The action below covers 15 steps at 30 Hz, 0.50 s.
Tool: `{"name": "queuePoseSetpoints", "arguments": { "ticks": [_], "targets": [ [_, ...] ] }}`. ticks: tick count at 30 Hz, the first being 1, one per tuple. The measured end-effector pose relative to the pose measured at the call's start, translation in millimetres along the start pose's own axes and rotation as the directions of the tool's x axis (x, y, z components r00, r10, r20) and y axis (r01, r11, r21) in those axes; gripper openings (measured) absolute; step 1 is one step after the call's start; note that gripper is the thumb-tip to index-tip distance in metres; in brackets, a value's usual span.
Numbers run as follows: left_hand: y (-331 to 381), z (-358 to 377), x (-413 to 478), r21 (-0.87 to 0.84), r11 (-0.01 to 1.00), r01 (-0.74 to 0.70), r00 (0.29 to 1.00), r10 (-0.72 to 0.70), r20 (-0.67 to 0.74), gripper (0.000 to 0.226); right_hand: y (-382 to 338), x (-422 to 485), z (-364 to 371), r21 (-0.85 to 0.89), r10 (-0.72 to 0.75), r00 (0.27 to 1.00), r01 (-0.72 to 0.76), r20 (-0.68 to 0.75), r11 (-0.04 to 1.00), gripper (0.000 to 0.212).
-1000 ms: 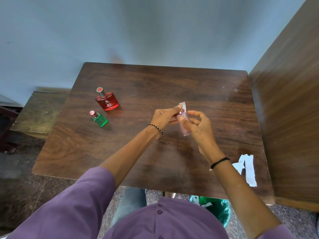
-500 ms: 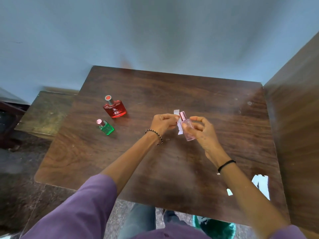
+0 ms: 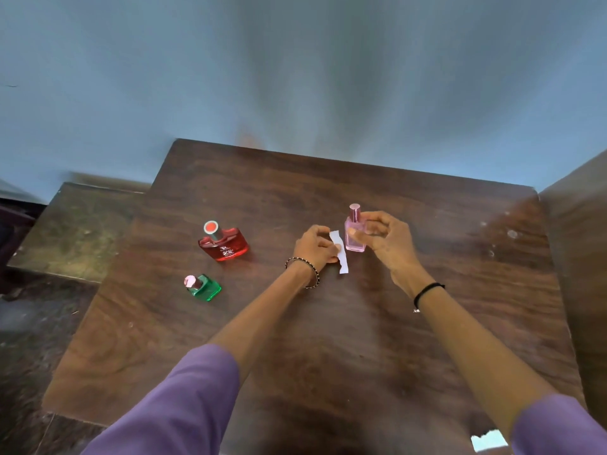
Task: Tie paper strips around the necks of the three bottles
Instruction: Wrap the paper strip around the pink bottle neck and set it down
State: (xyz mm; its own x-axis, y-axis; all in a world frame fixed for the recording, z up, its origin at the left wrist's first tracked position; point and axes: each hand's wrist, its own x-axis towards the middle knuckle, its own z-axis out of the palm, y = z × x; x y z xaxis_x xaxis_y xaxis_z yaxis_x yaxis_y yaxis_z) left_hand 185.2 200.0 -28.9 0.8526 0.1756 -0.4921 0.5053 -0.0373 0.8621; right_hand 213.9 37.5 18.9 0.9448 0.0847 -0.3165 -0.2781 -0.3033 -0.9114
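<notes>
My right hand (image 3: pixel 387 241) holds a small pink bottle (image 3: pixel 354 236) upright near the middle of the wooden table (image 3: pixel 328 323), thumb and fingers round its body. Just left of it, my left hand (image 3: pixel 313 244) pinches a white paper strip (image 3: pixel 340 254) that hangs free beside the bottle, not round its neck. A red bottle (image 3: pixel 225 243) with a red-topped cap stands further left. Nearer the table's left edge stands a small green bottle (image 3: pixel 203 286) with a pink cap. Neither of those two has paper on its neck.
More white paper pieces (image 3: pixel 487 440) lie at the table's near right corner, partly behind my right sleeve. A wooden panel (image 3: pixel 581 274) rises along the right side. A lower worn table (image 3: pixel 75 228) stands to the left. A blue wall lies behind.
The pink bottle has been tipped upright and moved away from the strip. My left hand has drawn the strip off the neck, so it hangs beside the bottle. The camera has tilted up.
</notes>
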Motion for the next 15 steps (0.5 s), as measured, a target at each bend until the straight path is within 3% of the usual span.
{"name": "queuePoseSetpoints", "arguments": {
  "ticks": [15],
  "targets": [
    [31,-11,52,0.103,0.992,0.07,0.993,-0.078,0.083,0.065,-11,59,17,-0.184,-0.073,0.994,0.087,0.08,0.979,0.039]
  ]
}}
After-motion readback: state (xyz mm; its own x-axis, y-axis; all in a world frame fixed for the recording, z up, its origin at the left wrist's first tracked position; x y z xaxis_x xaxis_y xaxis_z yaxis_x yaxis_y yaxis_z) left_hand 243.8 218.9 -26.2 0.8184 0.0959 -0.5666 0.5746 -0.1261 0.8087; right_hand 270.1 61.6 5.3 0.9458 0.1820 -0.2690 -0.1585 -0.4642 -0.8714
